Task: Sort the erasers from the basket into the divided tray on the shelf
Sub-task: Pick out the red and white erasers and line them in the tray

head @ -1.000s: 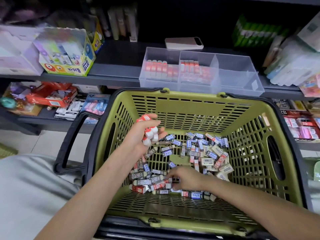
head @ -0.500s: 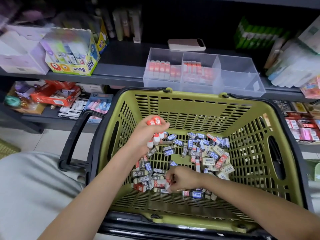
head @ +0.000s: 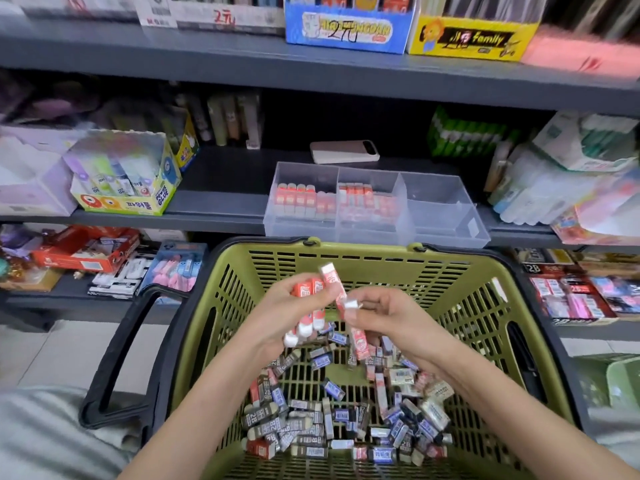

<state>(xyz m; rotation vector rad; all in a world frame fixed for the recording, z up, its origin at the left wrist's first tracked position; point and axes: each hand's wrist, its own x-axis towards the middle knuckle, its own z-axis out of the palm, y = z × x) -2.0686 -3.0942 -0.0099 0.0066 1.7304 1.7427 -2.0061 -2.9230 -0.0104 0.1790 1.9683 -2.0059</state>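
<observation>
Head view: our left hand (head: 278, 315) grips a bunch of red erasers (head: 306, 291). Our right hand (head: 391, 320) pinches another eraser (head: 331, 280) — above the basket (head: 363, 251).

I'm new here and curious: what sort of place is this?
Most likely a stationery shop: the grey shelves carry a blue display box with a handwritten price and a glue box, and a green shopping basket holds loose wrapped erasers.
</observation>
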